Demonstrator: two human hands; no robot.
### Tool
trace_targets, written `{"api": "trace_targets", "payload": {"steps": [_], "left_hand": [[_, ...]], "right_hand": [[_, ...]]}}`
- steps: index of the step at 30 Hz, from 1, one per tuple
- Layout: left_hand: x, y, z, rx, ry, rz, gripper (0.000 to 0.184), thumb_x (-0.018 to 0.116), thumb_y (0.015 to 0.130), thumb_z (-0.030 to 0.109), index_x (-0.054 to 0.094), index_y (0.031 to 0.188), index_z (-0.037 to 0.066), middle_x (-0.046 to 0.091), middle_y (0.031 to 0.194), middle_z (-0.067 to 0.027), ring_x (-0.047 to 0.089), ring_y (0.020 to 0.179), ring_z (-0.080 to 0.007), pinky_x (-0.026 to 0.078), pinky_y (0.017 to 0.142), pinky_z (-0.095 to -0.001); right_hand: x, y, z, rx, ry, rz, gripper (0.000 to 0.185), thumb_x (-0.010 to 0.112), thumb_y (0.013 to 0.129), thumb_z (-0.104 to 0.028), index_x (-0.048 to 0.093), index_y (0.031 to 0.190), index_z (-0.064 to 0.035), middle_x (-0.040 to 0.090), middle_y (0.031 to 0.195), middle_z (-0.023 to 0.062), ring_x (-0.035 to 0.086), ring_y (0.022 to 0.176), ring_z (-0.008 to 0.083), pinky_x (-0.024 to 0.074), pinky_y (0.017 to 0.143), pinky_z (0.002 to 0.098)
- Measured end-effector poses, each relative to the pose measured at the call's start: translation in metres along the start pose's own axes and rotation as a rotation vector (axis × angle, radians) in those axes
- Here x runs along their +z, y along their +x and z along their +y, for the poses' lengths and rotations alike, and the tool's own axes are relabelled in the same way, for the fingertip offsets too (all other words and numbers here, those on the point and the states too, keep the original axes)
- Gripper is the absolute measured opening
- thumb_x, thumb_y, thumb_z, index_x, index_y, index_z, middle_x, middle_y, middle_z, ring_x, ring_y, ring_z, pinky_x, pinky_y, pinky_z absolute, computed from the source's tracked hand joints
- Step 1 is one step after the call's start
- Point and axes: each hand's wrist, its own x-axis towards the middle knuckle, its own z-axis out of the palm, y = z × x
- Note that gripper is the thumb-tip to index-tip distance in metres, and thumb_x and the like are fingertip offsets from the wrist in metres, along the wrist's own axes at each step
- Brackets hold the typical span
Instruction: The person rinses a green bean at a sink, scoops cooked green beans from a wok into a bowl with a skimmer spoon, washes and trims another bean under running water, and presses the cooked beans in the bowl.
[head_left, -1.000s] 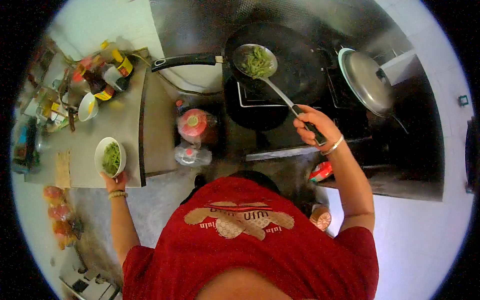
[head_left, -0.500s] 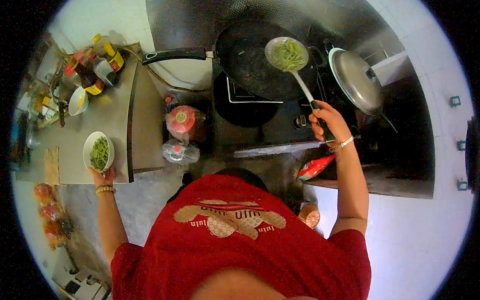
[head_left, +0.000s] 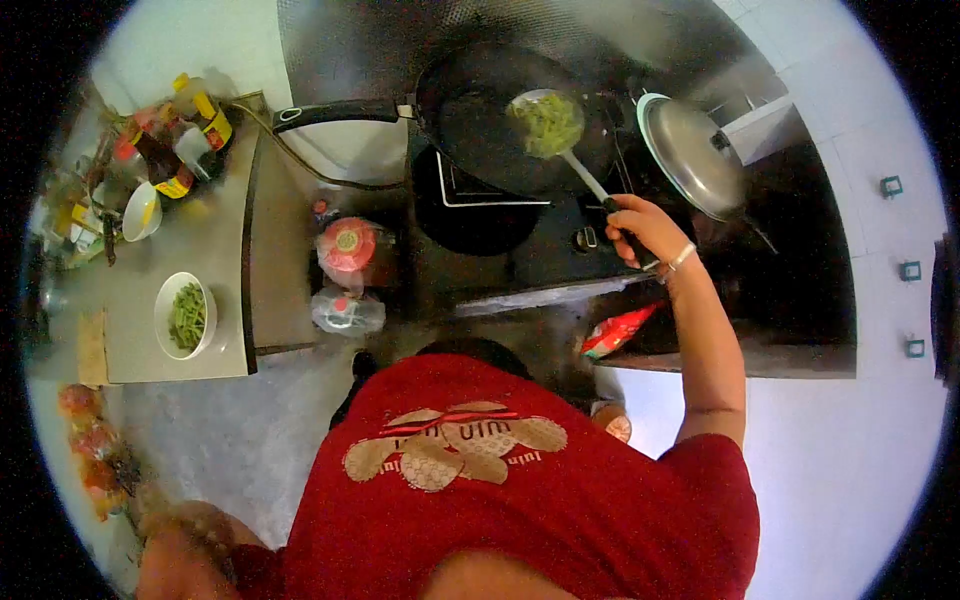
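Note:
My right hand (head_left: 645, 232) is closed around the black handle of a skimmer (head_left: 585, 178). Its round head is held over the dark wok (head_left: 465, 130), carrying cut green beans (head_left: 550, 125). On the counter at the left stands a white bowl (head_left: 208, 335) with more cut green beans (head_left: 187, 318) in it, and no hand touches it. Low in the left corner, my left hand (head_left: 180, 560) is smeared by motion, close to my body; its fingers cannot be made out.
Bottles (head_left: 160, 165) and a small white bowl (head_left: 142, 212) crowd the back of the left counter (head_left: 225, 250). A lidded pan (head_left: 690, 155) sits right of the wok. The wok's long handle (head_left: 340, 115) sticks out leftward. Plastic jugs (head_left: 347, 252) stand between counter and stove.
My left hand has let go of the bowl of green beans and drawn back toward my body. The skimmer has shifted slightly left and nearer over the wok. The whole view has moved a little.

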Motion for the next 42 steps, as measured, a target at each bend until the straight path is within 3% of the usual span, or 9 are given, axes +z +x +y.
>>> {"api": "trace_targets", "payload": {"steps": [6,9,16,23,28,30,33,38,42], "left_hand": [[0.006,0.013,0.021,0.140,0.051,0.006,0.032,0.038,0.092,0.031,0.052,0.101,0.004,0.046,0.104,-0.0098,0.043,0.090,-0.0202,0.034,0.077,-0.0380],[0.003,0.018,0.030,0.187,0.088,0.049,0.033,0.037,0.092,0.033,0.052,0.102,0.005,0.044,0.110,-0.0111,0.041,0.097,-0.0220,0.032,0.082,-0.0406],[-0.013,0.037,0.046,0.327,0.182,0.140,0.037,0.033,0.093,0.036,0.052,0.105,0.006,0.039,0.123,-0.0141,0.037,0.111,-0.0262,0.026,0.093,-0.0467],[-0.016,0.051,0.049,0.408,0.218,0.198,0.039,0.031,0.093,0.038,0.052,0.108,0.007,0.034,0.135,-0.0171,0.035,0.123,-0.0306,0.023,0.102,-0.0511],[-0.019,0.027,0.028,0.132,0.230,0.024,0.038,0.035,0.092,0.034,0.046,0.116,0.007,0.033,0.135,-0.0194,0.038,0.120,-0.0348,0.031,0.099,-0.0468],[-0.023,0.017,0.015,-0.040,0.248,-0.103,0.039,0.036,0.091,0.033,0.044,0.119,0.007,0.032,0.135,-0.0203,0.039,0.119,-0.0365,0.034,0.098,-0.0451],[0.005,0.002,0.011,-0.271,0.249,-0.021,0.031,0.036,0.091,0.022,0.047,0.114,0.004,0.031,0.135,-0.0241,0.038,0.120,-0.0416,0.033,0.099,-0.0474],[0.008,-0.004,0.002,-0.279,0.205,-0.097,0.021,0.032,0.093,0.012,0.048,0.101,0.001,0.038,0.129,-0.0237,0.040,0.117,-0.0390,0.031,0.100,-0.0531],[0.016,-0.009,-0.003,-0.352,0.112,-0.074,0.019,0.033,0.092,0.009,0.048,0.100,0.000,0.038,0.128,-0.0235,0.040,0.118,-0.0379,0.032,0.099,-0.0526]], "right_hand": [[0.014,0.021,0.000,0.002,0.119,-0.179,0.051,0.052,0.080,-0.009,0.029,0.125,-0.0009,0.050,0.067,0.0077,0.046,0.044,0.0137,0.0346,0.035,0.0267],[0.018,0.034,0.010,0.026,0.443,-0.385,0.033,0.051,0.083,-0.010,0.035,0.111,-0.0062,0.048,0.069,0.0067,0.043,0.045,0.0110,0.0312,0.034,0.0238],[0.028,0.033,0.023,0.067,0.714,-0.569,0.024,0.049,0.085,-0.011,0.035,0.104,-0.0093,0.047,0.070,0.0052,0.042,0.045,0.0098,0.0286,0.033,0.0212],[0.033,0.025,0.024,0.024,0.705,-0.484,0.019,0.048,0.086,-0.011,0.038,0.101,-0.0088,0.048,0.072,0.0067,0.043,0.046,0.0106,0.0298,0.034,0.0218],[0.035,0.025,0.028,0.099,0.900,-0.585,0.013,0.047,0.087,-0.014,0.043,0.091,-0.0029,0.048,0.072,0.0064,0.042,0.046,0.0096,0.0308,0.035,0.0217],[0.037,0.025,0.031,0.225,1.106,-0.770,0.014,0.045,0.088,-0.014,0.042,0.091,-0.0010,0.047,0.071,0.0051,0.041,0.047,0.0085,0.0313,0.036,0.0214],[0.046,0.014,0.032,0.152,1.187,-0.686,0.016,0.046,0.087,-0.015,0.042,0.087,-0.0001,0.045,0.069,0.0036,0.040,0.046,0.0082,0.0316,0.037,0.0209],[0.043,0.005,0.043,0.165,1.327,-0.684,0.016,0.049,0.086,-0.015,0.043,0.084,-0.0002,0.044,0.068,0.0029,0.041,0.048,0.0095,0.0327,0.040,0.0219],[0.039,-0.005,0.035,0.104,1.212,-0.465,0.014,0.052,0.083,-0.013,0.043,0.084,-0.0021,0.046,0.066,0.0037,0.042,0.048,0.0109,0.0337,0.041,0.0233]]}}
